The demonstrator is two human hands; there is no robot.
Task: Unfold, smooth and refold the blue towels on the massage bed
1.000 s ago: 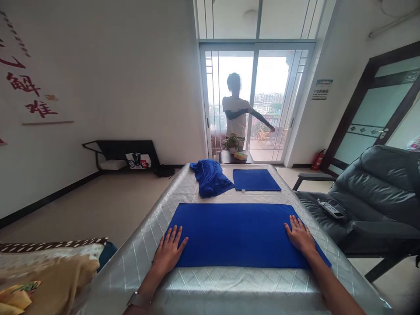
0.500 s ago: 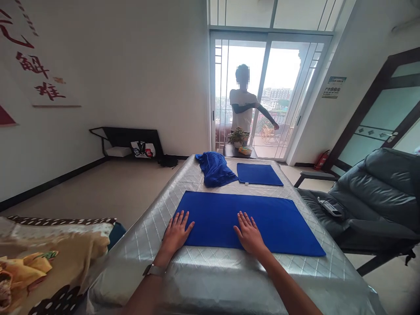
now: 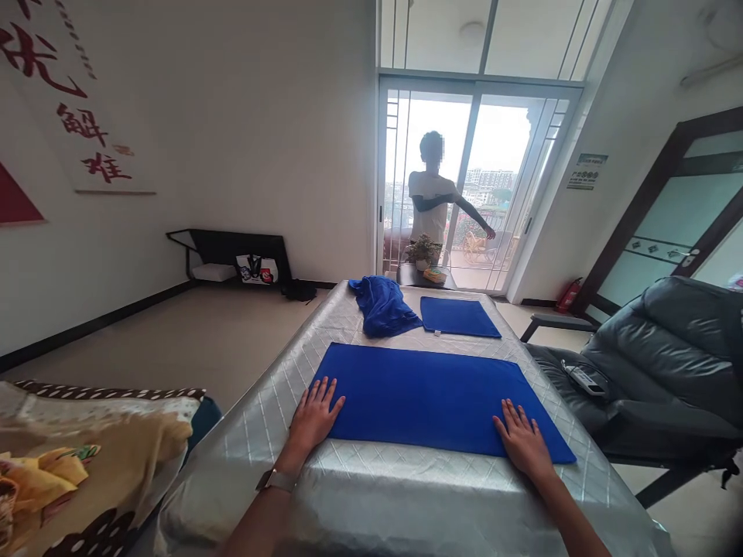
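Observation:
A blue cloth [image 3: 418, 394] lies flat, spread out as a long rectangle on the silver quilted table cover [image 3: 377, 491]. On its near left corner rests my left hand [image 3: 315, 414], fingers spread and palm down, a watch on the wrist. My right hand [image 3: 524, 439] lies flat near the cloth's right end, fingers apart. Neither hand grips anything. Farther back, a crumpled blue cloth [image 3: 386, 305] sits at the left, beside a smaller, flat blue cloth [image 3: 460, 317] with a white tag at its near edge.
A grey recliner [image 3: 673, 363] with a white remote [image 3: 583, 379] on it stands at the right. Bedding [image 3: 133, 441] is at the lower left. Beyond the table are a small dark table with a potted plant [image 3: 422, 249] and a person [image 3: 433, 201] by the glass doors.
My right hand has slid right along the near edge, from the cloth's middle to near its right end. My left hand stays at the left corner. The view has tilted slightly up.

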